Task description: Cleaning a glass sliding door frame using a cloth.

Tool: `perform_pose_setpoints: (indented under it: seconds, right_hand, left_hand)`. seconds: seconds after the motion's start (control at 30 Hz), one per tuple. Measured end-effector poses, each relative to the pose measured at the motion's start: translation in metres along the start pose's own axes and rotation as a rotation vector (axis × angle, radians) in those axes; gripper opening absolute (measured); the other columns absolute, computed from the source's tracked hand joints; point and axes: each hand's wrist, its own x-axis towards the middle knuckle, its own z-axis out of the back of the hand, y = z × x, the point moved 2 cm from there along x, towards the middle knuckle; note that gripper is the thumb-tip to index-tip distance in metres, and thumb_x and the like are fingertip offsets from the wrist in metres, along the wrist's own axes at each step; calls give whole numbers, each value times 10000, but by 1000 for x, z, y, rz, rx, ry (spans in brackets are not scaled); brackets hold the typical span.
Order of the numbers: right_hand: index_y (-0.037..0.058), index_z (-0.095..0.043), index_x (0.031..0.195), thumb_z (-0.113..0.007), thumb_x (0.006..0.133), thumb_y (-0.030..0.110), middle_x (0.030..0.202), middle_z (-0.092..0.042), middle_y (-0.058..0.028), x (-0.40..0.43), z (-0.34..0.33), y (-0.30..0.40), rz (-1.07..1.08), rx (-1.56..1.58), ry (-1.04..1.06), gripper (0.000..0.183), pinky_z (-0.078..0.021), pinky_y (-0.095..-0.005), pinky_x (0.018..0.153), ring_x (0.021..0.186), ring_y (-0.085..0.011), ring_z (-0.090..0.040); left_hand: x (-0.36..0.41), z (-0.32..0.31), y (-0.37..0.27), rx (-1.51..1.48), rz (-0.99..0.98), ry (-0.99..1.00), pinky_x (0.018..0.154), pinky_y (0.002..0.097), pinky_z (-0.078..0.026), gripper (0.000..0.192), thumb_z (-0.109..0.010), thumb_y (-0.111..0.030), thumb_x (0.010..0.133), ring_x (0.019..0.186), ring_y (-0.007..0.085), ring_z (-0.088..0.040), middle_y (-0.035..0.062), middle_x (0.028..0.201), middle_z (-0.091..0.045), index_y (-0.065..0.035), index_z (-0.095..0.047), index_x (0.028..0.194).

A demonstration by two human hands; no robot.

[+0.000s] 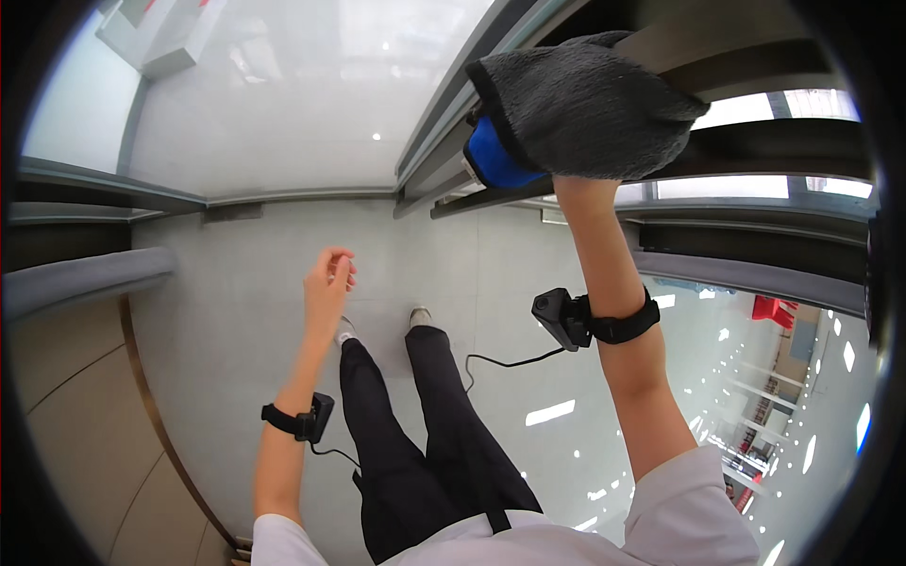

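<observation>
My right arm reaches up and forward, and my right hand (586,192) is hidden beyond the wrist by a grey fleecy cloth (601,106) with dark edging. The cloth bunches around the hand, which carries it; the fingers cannot be seen. A bright blue piece (495,156) shows below the cloth's left edge, but I cannot tell what it is. Both are close to the dark metal frame (453,141) of a glass door or partition, though contact is not clear. Low over the floor, my left hand (331,277) hangs empty with loosely curled fingers.
Dark horizontal bars (778,148) run along the right. A grey padded-looking rail (92,276) juts in from the left above beige panels (78,396). Red chairs (773,311) stand far right on the shiny floor (495,283). A cable (513,364) trails from my right forearm device.
</observation>
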Motion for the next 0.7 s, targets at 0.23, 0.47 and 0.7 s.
perform_pose_setpoints:
  seconds: [0.23, 0.47, 0.7]
  right_hand:
    - [-34, -440, 1221, -653, 782, 247, 1255, -435, -222, -18, 3, -4, -42, 67, 24, 563, -282, -483, 982, 1169, -385, -398]
    - [-33, -448, 1213, -633, 797, 244, 1258, -442, -225, -14, 1, -8, 81, 130, -29, 533, -297, -478, 976, 1171, -378, -407]
    - [-31, -456, 1205, -613, 812, 241, 1261, -448, -228, -78, -72, -43, -24, 175, -106, 504, -312, -472, 970, 1174, -370, -416]
  left_hand:
    - [14, 5, 49, 44, 60, 60, 557, 223, -444, 121, -486, -117, 931, 619, 79, -527, 15, 737, -568, -41, -575, 959]
    - [15, -1, 68, 66, 56, 16, 549, 230, -451, 129, -494, -105, 911, 602, 88, -548, 27, 719, -586, -32, -589, 959]
    - [106, -25, 112, 100, -131, 75, 560, 223, -438, 127, -480, -124, 927, 635, 74, -527, 15, 733, -566, -43, -576, 946]
